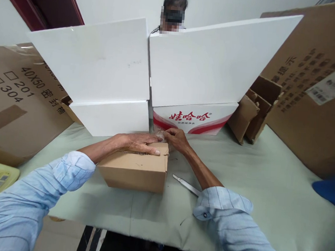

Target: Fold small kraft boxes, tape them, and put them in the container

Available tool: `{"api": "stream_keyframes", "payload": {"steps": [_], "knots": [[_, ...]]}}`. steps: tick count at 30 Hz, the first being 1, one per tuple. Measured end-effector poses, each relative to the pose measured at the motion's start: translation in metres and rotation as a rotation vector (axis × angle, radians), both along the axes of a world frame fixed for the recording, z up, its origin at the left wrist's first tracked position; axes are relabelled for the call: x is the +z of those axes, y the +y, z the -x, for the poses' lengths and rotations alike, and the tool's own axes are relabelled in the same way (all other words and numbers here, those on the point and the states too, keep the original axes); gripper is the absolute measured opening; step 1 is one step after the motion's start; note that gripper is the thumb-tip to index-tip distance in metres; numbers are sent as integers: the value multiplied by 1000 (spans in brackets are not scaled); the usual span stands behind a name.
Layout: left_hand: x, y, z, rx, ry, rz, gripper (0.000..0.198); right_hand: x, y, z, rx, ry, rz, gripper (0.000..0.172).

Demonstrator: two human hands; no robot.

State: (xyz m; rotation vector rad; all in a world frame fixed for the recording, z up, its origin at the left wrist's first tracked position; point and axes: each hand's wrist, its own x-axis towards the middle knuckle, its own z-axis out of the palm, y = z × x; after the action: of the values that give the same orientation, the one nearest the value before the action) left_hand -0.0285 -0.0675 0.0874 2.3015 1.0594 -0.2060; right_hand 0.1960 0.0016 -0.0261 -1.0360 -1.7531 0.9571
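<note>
Left hand point(138, 143) on carton point(135, 170), pale-green table point(266, 195).

— Any print here?
— Red "娃哈哈" on the white carton panel with red curves point(190, 117).
— And the cardboard?
— The brown cardboard sheet on the left point(19, 90) reads "40X50", "201", "304". The large brown cardboard board on the right point(305, 66) shows "提示". Its white label point(333, 82) is unreadable.

Table point(266, 195), pale green cloth cover: items lying on it.
Centre: small brown cardboard box point(135, 169). Flat metal strip point(186, 185) just beside it, at its 4 o'clock. At 12 o'clock: plain white box point(110, 117) and red-printed white box point(193, 118), side by side. At 2 o'clock: folded cardboard pieces point(252, 113), leaning together.
</note>
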Motion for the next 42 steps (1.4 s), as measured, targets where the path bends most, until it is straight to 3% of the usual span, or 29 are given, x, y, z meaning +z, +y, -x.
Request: {"api": "stream_keyframes", "payload": {"steps": [6,22,30,35,38,42], "knots": [[-1,-1,-1,12,21,30,99,-2,0,-1,-30,13,10,34],[5,-1,-4,58,31,70,100,-9,17,8,-236,-141,-23,19],[4,0,-5,51,34,61,99,3,18,11,-343,-264,-118,15],[2,-1,-8,5,-28,35,86,13,5,21,-167,-326,-271,18],[3,-4,-10,-4,-31,15,83,15,10,27,-59,-393,-284,18],[8,-9,-12,28,12,23,86,15,25,28,-19,-474,-249,20]]}}
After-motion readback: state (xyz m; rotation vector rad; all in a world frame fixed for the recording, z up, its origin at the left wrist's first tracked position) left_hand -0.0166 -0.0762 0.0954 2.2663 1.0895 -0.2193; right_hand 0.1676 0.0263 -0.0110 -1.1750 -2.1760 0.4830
